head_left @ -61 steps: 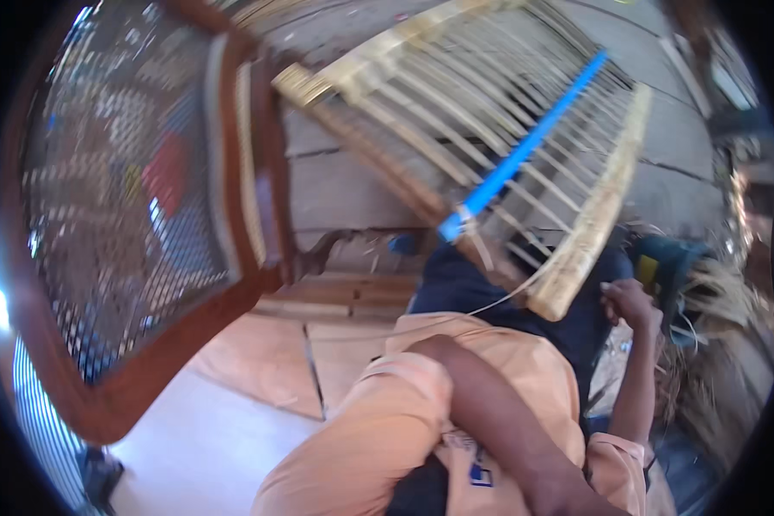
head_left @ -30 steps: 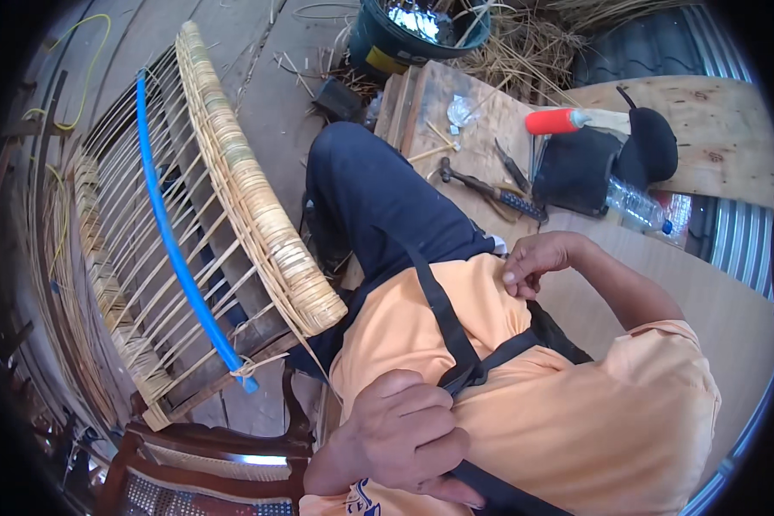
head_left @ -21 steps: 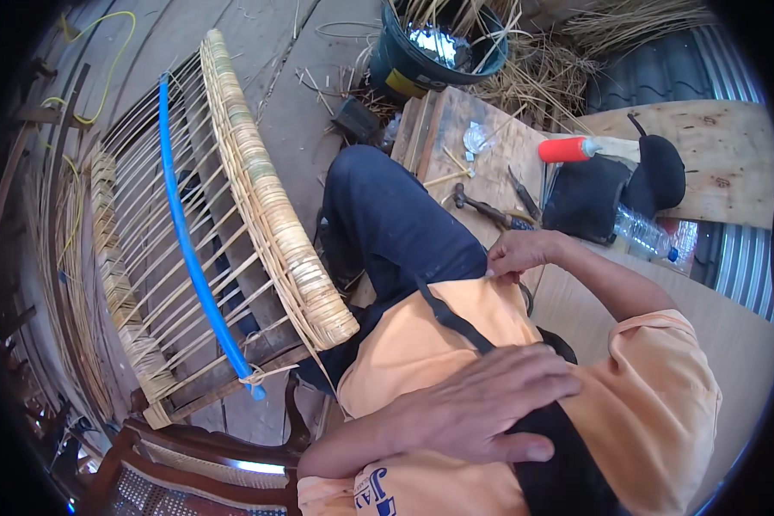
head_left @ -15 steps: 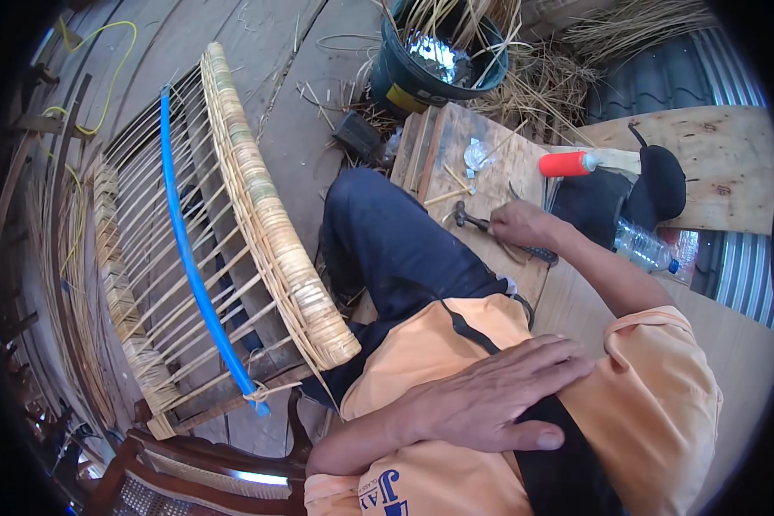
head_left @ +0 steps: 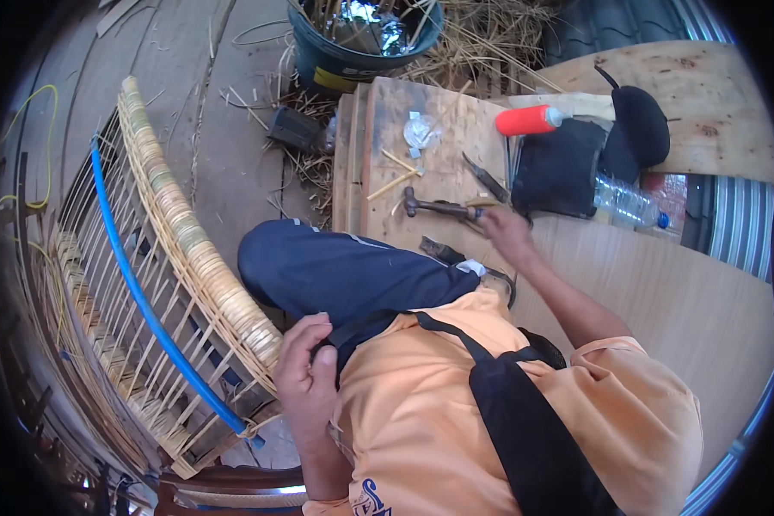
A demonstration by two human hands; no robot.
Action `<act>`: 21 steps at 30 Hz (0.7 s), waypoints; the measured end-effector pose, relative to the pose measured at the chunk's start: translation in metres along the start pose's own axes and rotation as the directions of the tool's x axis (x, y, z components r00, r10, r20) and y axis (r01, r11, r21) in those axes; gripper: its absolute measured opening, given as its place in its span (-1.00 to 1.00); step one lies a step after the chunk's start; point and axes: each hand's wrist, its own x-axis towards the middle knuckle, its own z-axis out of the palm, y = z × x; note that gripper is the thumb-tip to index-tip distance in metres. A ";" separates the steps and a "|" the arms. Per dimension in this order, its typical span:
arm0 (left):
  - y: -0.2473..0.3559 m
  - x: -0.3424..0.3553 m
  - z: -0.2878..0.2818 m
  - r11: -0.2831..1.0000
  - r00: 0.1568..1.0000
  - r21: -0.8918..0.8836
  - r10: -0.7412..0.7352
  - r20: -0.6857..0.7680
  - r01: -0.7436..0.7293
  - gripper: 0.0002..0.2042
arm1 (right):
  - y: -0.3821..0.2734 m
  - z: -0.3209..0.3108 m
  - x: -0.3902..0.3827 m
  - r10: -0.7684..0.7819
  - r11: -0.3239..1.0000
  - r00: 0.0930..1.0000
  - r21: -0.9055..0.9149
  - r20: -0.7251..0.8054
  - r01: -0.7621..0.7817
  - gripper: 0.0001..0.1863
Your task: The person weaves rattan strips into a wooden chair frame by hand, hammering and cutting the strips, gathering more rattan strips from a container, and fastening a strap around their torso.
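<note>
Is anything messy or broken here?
Yes, a bit messy. Loose straw lies scattered around the bucket and over the floor. A plastic bottle lies on its side. The right hand reaches at the hammer. Nothing looks broken.

I took this for an open-air rattan furniture workshop: a half-woven cane frame (head_left: 159, 258) with a blue tube (head_left: 138, 292) lay on rough planks, loose straw (head_left: 482, 43) was piled round a dark bucket (head_left: 353, 52), and a hammer (head_left: 439, 206) and pliers (head_left: 488, 181) sat on a plywood board (head_left: 430, 155).
</note>
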 end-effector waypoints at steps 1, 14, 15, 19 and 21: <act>0.000 0.001 0.001 0.999 1.000 -0.034 0.017 -0.010 -0.017 -0.83 | 0.025 -0.008 0.002 0.114 0.994 0.992 -0.008 0.061 -0.113 -0.79; 0.005 0.001 0.010 0.997 0.997 0.066 0.047 -0.068 -0.042 -0.88 | 0.103 0.073 -0.043 0.282 0.958 0.959 0.046 0.030 -0.284 -0.76; 0.009 -0.001 0.011 0.990 0.994 0.131 0.064 -0.088 -0.052 -0.88 | 0.102 0.071 -0.042 0.261 0.965 0.965 0.028 -0.003 -0.261 -0.76; 0.019 -0.015 0.006 0.953 0.970 0.294 0.138 -0.199 -0.076 -0.88 | 0.064 0.038 -0.039 0.195 0.968 0.956 -0.199 0.221 -0.151 -0.73; 0.017 -0.021 -0.002 0.947 0.901 0.301 0.228 -0.370 -0.117 -0.87 | 0.026 0.005 -0.027 0.146 0.938 0.925 -0.347 0.350 -0.016 -0.72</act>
